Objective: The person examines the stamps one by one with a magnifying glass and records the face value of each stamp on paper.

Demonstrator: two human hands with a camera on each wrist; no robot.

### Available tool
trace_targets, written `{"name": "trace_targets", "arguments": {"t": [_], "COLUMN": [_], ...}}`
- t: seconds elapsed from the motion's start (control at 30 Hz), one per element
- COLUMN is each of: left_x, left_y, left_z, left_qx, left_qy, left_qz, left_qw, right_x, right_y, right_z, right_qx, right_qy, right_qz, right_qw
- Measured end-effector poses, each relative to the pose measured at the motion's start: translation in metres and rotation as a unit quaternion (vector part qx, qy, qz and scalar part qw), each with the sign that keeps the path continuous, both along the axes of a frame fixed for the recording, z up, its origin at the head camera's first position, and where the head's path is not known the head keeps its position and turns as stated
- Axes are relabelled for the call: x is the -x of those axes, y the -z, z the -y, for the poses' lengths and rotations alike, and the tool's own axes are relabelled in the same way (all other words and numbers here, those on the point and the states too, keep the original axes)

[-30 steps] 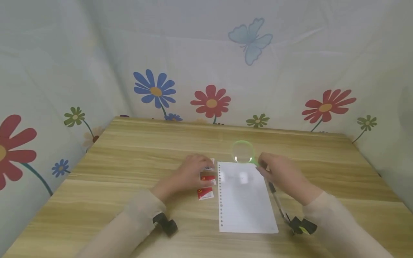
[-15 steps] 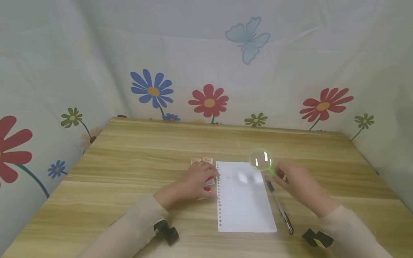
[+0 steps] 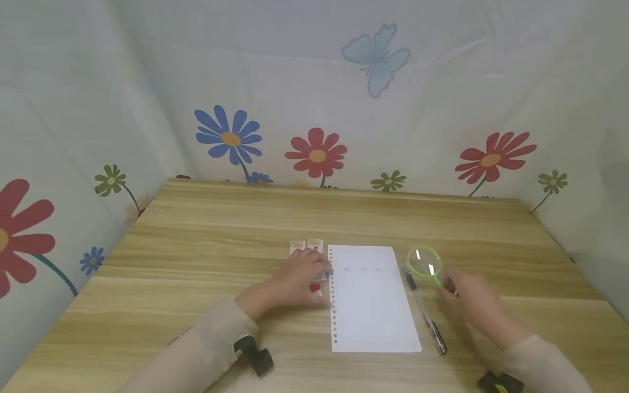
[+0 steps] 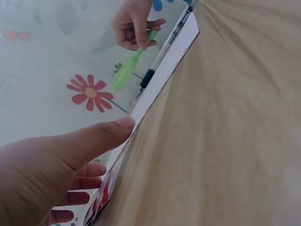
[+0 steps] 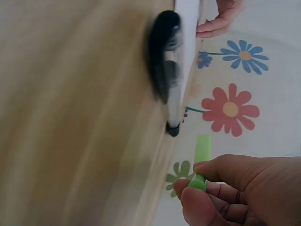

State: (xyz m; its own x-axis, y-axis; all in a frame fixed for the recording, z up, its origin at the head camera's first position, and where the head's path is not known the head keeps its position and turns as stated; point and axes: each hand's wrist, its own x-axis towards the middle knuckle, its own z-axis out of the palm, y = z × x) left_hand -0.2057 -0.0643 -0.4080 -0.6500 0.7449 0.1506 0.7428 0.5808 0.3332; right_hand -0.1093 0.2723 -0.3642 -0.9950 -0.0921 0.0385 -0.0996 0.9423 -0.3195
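My right hand (image 3: 474, 297) pinches the handle of a green-rimmed magnifying glass (image 3: 425, 261), holding it above the table to the right of the lined paper (image 3: 373, 316). The right wrist view shows thumb and fingers around its green handle (image 5: 202, 149). At the paper's punched left edge, my left hand (image 3: 297, 279) lies with thumb and fingers spread, fingertips right at the holes. Beneath and beside it are several small stamp-like cards: two pale ones (image 3: 315, 245) beyond the fingers and a partly covered red one (image 3: 315, 287).
A clear pen with black ends (image 3: 428, 316) lies along the paper's right side. Faint marks (image 3: 362, 268) show near the top of the sheet. Flower-printed curtain (image 3: 275, 82) surrounds the wooden table (image 3: 236, 213) at the back and sides.
The magnifying glass has moved with my right hand from the paper's top edge rightward and nearer, past the pen. My left hand has shifted slightly nearer to me, reaching the paper's edge.
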Motion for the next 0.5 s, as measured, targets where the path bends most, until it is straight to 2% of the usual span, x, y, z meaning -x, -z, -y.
{"name": "trace_targets", "arguments": {"t": [0.23,0.5], "left_x": [-0.001,-0.002], "left_y": [0.000,0.004], "left_z": [0.000,-0.002], "left_qx": [0.004,0.020], "left_qy": [-0.002,-0.013], "left_qz": [-0.004,-0.017], "left_qw": [1.0000,0.9996], "right_x": [-0.001,-0.002], "right_y": [0.010,0.014], "right_z": [-0.014,-0.018], "right_qx": [-0.037,-0.045], "right_qy": [0.004,0.017], "right_qz": [-0.010,0.012], "right_qw": [0.9993,0.9988]}}
